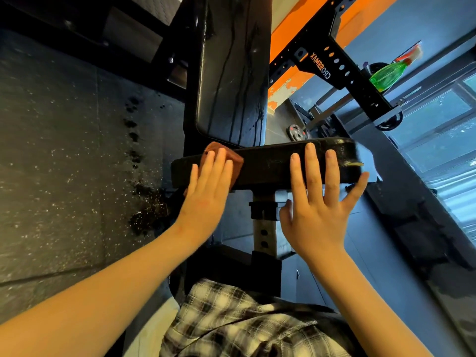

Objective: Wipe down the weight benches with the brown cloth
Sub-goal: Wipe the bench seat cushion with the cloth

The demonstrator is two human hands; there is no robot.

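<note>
While the left hand (206, 186) is pressing the cloth (231, 157) flat-fingered and the right hand (319, 202) is bracing spread on the pad (270, 166), the wet surface is risking a slip.

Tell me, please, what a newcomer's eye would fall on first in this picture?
The left hand presses a brown cloth flat on the left end of the black seat pad; the right hand rests open on its right part. Behind, the back pad shows wet streaks, and a green spray bottle sits on the rack, upper right.
</note>
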